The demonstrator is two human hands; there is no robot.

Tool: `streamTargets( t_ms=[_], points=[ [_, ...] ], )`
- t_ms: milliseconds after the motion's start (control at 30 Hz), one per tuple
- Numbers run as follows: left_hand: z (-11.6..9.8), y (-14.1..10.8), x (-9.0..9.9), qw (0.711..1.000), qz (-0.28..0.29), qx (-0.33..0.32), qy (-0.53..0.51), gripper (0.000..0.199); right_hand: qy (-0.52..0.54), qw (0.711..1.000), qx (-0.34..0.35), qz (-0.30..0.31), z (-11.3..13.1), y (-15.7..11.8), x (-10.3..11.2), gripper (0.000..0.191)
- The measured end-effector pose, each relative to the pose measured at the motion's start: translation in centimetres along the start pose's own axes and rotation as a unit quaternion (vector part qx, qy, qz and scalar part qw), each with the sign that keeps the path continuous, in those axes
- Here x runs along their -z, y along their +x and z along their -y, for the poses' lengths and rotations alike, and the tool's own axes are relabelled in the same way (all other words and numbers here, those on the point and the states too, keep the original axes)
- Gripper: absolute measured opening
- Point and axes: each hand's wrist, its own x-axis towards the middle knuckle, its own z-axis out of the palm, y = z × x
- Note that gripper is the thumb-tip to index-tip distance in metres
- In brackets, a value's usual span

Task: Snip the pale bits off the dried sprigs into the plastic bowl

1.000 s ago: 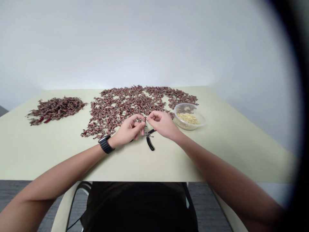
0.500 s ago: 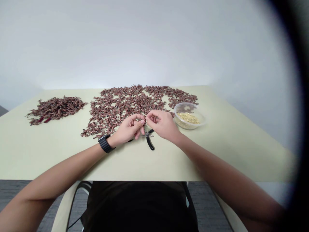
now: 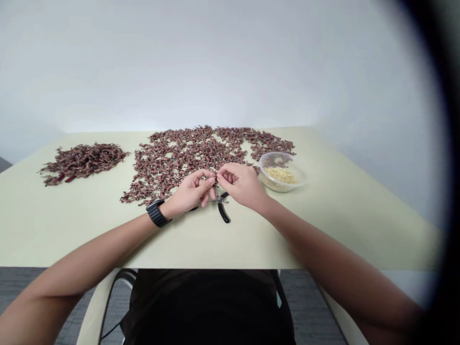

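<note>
My left hand [image 3: 196, 190] and my right hand [image 3: 241, 184] meet fingertip to fingertip over the table, each closed in a pinch. What they pinch is too small to make out. Just beneath them lies a pair of pliers [image 3: 223, 212] with black handles, its other parts partly hidden by my hands. Many small reddish-brown pieces with dark tips [image 3: 187, 155] are spread beyond my hands, their kind unclear. To the right of my right hand stands a clear plastic tub [image 3: 302, 181] holding small gold-coloured bits [image 3: 281, 175].
A separate heap of similar brown pieces [image 3: 86, 160] lies at the left of the pale table [image 3: 359, 215]. A wall [image 3: 187, 62] rises behind the table. A black watch [image 3: 157, 213] is on my left wrist. Chair armrests [image 3: 97, 306] show below the table edge.
</note>
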Motion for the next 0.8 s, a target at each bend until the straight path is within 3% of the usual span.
streamTargets(
  t_ms=[800],
  points=[
    [0.14, -0.09, 0.04, 1.000, -0.003, -0.010, 0.029, 0.037, 0.002, 1.000, -0.013, 0.021, -0.11, 0.05, 0.11, 0.011]
  ],
)
